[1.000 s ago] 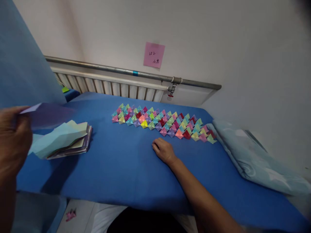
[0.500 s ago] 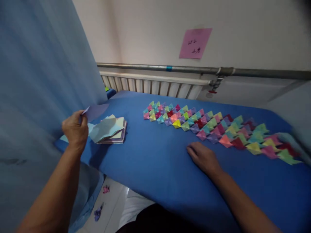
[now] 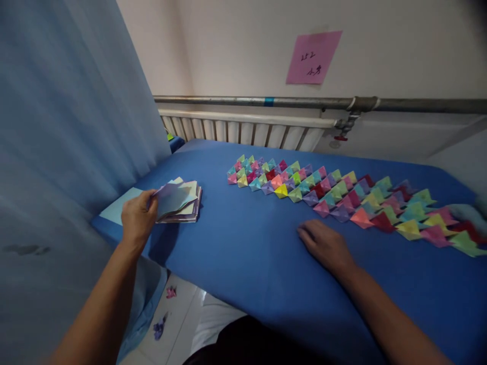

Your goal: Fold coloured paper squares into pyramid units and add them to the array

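My left hand [image 3: 137, 214] pinches the edge of a purple paper sheet [image 3: 166, 191], which lies over a loose stack of coloured paper [image 3: 192, 205] at the left of the blue table [image 3: 243, 243]. Left of this hand a light blue sheet [image 3: 117, 207] rests at the table's edge. My right hand [image 3: 323, 242] lies on the table with its fingers curled under; whether it holds anything is hidden. Just beyond it, rows of folded paper pieces in many colours [image 3: 335, 195] stretch from the table's middle to the right.
A blue curtain [image 3: 76, 111] hangs at the left. Behind the table are a white radiator [image 3: 243, 131], a metal pipe [image 3: 297, 103] with a valve [image 3: 348, 125], and a pink note [image 3: 314, 58]. Crumpled paper pieces [image 3: 160, 328] lie on the floor.
My left hand has moved right and brought the purple sheet over the stack. More of the light blue sheet at the left now shows. The view has shifted slightly; my right hand stays on the table.
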`<state>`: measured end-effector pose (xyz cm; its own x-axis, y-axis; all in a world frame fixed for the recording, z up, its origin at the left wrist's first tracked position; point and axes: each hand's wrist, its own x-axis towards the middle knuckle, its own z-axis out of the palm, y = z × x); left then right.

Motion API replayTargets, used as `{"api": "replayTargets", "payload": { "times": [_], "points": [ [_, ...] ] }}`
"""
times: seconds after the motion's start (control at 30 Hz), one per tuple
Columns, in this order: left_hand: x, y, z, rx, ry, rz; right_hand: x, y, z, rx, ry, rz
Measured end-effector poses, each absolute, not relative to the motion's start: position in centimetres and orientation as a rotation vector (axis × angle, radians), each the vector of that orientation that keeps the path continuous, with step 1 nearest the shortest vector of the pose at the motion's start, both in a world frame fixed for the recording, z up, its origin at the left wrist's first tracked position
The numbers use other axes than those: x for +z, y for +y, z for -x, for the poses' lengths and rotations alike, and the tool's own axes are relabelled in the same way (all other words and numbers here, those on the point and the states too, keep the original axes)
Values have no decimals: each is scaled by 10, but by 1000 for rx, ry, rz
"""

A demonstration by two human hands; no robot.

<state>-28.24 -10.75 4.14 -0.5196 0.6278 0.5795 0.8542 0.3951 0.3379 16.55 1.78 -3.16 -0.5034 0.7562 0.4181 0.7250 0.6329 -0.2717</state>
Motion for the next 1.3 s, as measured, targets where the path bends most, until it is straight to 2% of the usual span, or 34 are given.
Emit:
{"api": "replayTargets", "payload": {
  "times": [0.33, 0.73, 1.17, 1.3],
  "points": [
    [20, -104, 284, -824, -2392, 1799, -34, 14, -165, 171, -2357, 1269],
    [-10, -101, 314, -803, -2658, 1688, -39, 15, -167, 150, -2364, 1313],
    [19, -115, 281, -1184, -2596, 1391, -32, 17, -166, 122, -2358, 1195],
    [16, -116, 289, -1455, -2578, 1239, -30, 17, -165, 116, -2356, 1190]
  ]
}}
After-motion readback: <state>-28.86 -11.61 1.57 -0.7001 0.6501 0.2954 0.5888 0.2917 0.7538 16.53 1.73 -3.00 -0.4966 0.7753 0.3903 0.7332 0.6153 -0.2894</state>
